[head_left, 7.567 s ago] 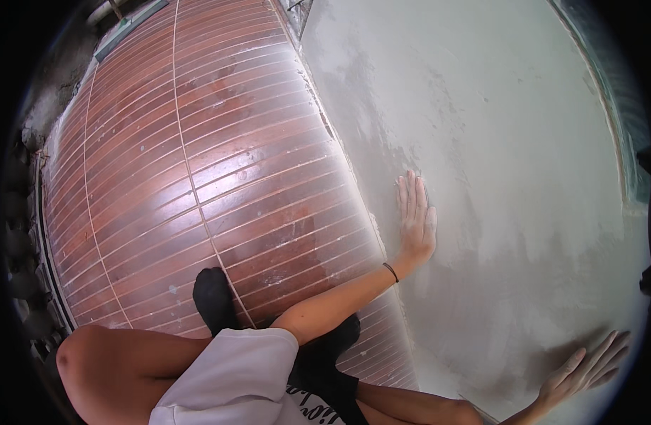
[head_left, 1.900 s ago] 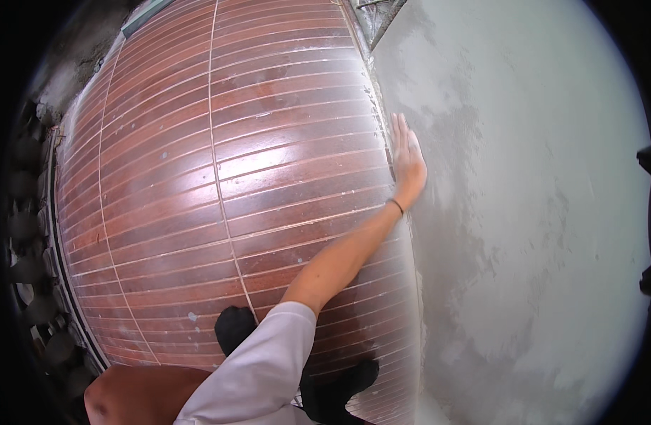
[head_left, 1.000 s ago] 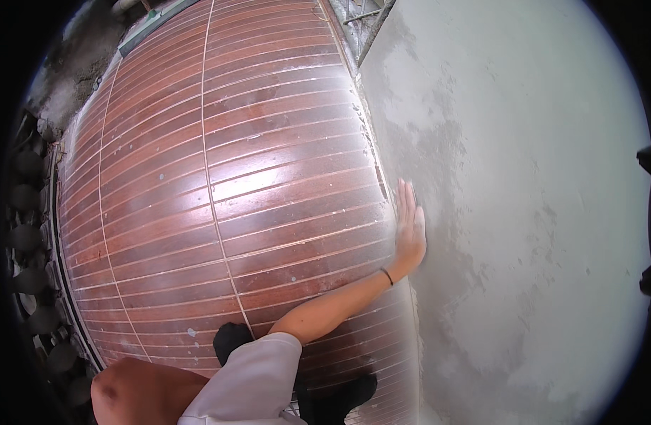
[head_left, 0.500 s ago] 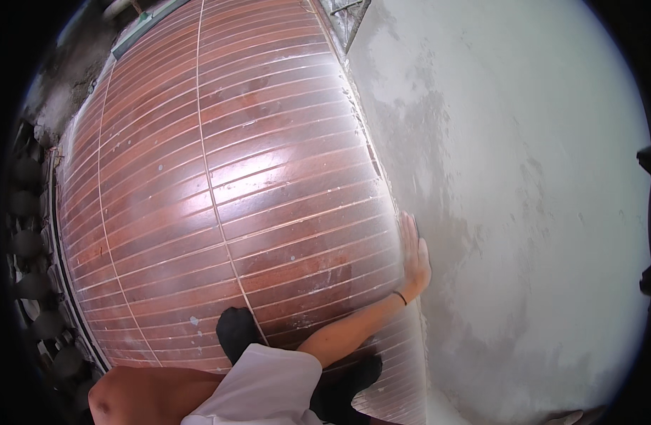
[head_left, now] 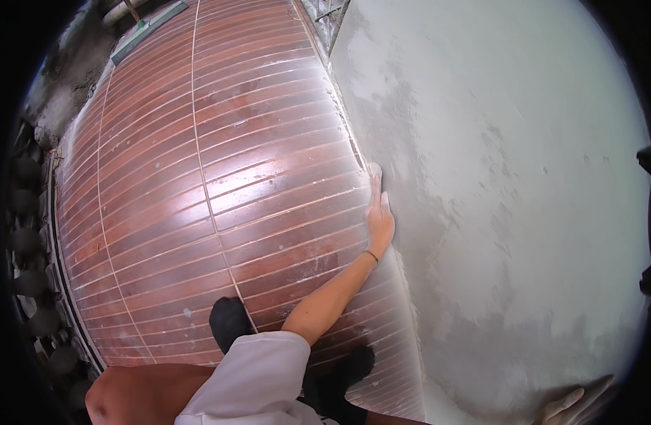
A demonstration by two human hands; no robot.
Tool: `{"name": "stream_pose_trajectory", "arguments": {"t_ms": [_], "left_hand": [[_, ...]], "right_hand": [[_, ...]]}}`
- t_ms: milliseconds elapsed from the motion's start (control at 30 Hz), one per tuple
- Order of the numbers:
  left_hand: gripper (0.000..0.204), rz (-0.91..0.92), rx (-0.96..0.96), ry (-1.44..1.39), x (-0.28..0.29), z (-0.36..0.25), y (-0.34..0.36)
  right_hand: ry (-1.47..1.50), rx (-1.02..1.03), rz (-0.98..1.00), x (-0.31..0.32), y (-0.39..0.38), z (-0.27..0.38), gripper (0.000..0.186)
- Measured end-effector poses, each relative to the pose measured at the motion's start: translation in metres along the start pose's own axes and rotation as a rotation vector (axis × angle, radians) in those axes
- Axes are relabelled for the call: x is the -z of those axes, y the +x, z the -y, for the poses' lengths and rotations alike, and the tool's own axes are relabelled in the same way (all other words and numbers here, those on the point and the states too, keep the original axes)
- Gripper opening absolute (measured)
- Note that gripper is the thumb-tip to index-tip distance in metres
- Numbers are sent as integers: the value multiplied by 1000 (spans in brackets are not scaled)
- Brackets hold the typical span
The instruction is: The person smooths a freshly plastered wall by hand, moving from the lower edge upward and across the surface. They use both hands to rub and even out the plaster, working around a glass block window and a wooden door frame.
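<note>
My left hand [head_left: 380,212] reaches out from a white sleeve along the line where the tiled floor meets the plastered wall [head_left: 524,184]. Its fingers are stretched out and whitish with dust, with the edge of the hand close against the wall. A thin dark band beside the fingers could be shadow; I cannot make out anything held. At the lower right rim, my right hand [head_left: 568,406] shows in part, near the wall, its thumb apart from straight fingers. Grey, darker patches mark the pale green-grey plaster.
Reddish-brown ribbed tiles [head_left: 155,234] with pale dust cover the floor. Two dark-covered feet stand there, one of them [head_left: 229,322] nearer the left. A green-headed broom or squeegee [head_left: 148,34] lies at the far left. Dark rounded shapes [head_left: 29,241] line the left edge.
My left hand has slid forward and a little left along the wall's base. More of my right hand has come into view at the lower right.
</note>
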State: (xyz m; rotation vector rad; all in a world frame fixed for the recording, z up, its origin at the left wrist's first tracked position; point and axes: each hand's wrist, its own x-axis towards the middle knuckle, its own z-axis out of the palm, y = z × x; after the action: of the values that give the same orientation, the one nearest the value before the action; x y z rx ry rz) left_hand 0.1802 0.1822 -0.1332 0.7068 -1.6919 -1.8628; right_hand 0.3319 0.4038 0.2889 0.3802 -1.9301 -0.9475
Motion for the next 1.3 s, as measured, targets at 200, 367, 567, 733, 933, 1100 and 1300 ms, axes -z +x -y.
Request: {"name": "stream_pose_trajectory", "arguments": {"t_ms": [200,367,567,733,933,1100,1300], "left_hand": [[46,-19,-79,59,3,-6,3],[47,-23,-293,173,15,-19,86],[48,-107,-369,163,14,-24,119],[48,-126,-172,84,0,-24,109],[49,206,291,111,12,-30,-3],[49,62,16,4,2,-20,22],[48,-136,73,-92,-11,-15,80]], "right_hand": [[66,42,6,0,-4,-1,55],[73,52,-18,-2,-6,-3,54],[58,32,17,0,-8,-2,54],[55,21,38,0,-8,0,55],[50,45,19,0,-8,1,55],[54,42,37,0,-5,3,55],[22,12,49,-1,-4,5,55]]}}
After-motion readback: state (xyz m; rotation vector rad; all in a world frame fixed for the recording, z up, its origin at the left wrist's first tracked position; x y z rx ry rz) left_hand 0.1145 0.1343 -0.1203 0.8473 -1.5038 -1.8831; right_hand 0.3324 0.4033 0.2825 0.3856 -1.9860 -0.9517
